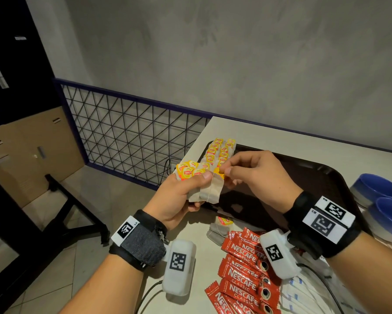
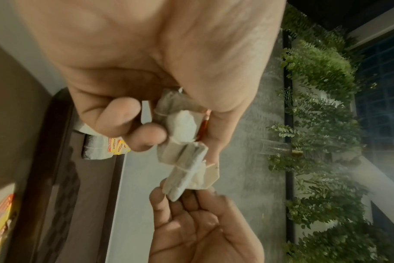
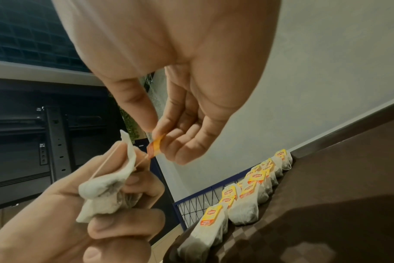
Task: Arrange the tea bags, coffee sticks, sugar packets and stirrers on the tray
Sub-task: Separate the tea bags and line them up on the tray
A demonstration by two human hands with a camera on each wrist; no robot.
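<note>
Tea-bag step in hand. A bunch of tea bags [image 1: 205, 190] is clutched in the left hand [image 1: 179, 198], held just above the near-left edge of the dark tray [image 1: 315, 177]. One yellow tag [image 3: 155, 145] is pinched by the right hand [image 1: 256, 175], its string taut. Next, judged: that bag is to be drawn free and laid beside the rows of tea bags [image 1: 220, 150] along the tray's left side. Tangled strings may snag. Nescafé sticks [image 1: 244, 268], sugar packets [image 1: 301, 293] and blue bowls [image 1: 376, 189] are left on the table [image 1: 258, 130], right.
</note>
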